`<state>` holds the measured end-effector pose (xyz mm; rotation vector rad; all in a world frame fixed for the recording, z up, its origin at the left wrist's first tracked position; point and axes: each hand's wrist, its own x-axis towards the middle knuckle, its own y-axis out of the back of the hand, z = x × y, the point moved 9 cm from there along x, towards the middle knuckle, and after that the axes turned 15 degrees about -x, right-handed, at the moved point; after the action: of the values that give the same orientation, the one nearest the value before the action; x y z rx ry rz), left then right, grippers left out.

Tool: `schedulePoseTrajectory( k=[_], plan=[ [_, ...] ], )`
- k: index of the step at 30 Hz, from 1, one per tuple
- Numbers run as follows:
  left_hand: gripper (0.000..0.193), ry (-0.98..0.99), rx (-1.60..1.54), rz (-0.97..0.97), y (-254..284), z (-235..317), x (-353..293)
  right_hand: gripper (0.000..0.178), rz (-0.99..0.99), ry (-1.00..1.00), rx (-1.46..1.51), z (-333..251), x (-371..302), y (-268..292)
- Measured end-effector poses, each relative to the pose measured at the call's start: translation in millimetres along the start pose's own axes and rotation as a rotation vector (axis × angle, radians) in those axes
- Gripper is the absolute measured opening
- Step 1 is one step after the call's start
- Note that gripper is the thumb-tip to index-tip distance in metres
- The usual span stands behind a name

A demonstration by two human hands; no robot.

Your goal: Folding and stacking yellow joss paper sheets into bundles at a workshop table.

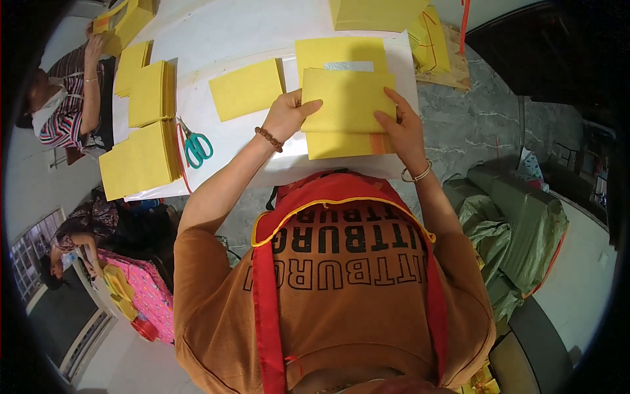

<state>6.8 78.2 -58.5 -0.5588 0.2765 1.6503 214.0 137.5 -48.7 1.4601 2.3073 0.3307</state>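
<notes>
My left hand [287, 119] and my right hand [406, 133] grip a rectangular piece of yellow paper [348, 98] by its two side edges, thumbs on top. Whether it is one folded sheet or a thin stack, I cannot tell. Under it on the table lies more yellow paper [338, 49], showing above and below the held piece. A silver patch [348, 66] peeks out along the upper edge, and an orange patch [379, 144] shows near the right hand. Left of my left hand lies a small yellow paper stack [246, 90], tilted.
Teal-handled scissors [197, 148] lie beside stacked yellow paper [141, 159] on the white-covered table [216, 33]. A co-worker [72, 105] handles yellow paper at the far left. Another person [82, 240] works at a pink-covered table [147, 289]. Green-wrapped bundles [505, 223] stand at right.
</notes>
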Motion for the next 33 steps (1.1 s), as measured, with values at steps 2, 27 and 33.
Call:
schedulePoseTrajectory(
  k=[2, 27, 33],
  plan=[
    [0.025, -0.005, -0.041, -0.007, 0.4, -2.7, 2.2, 0.049, 0.042, 0.02, 0.057, 5.0, 3.3, -0.7],
    [0.06, -0.876, 1.204, -0.28, -95.9, 24.4, -31.9, 0.046, 0.048, -0.052, -0.021, 8.3, 1.1, 0.2],
    [0.058, -0.867, 1.219, -0.278, -94.7, 19.2, -26.6, 0.045, 0.171, 0.556, -1.061, -48.5, -62.1, -16.0]
  ],
)
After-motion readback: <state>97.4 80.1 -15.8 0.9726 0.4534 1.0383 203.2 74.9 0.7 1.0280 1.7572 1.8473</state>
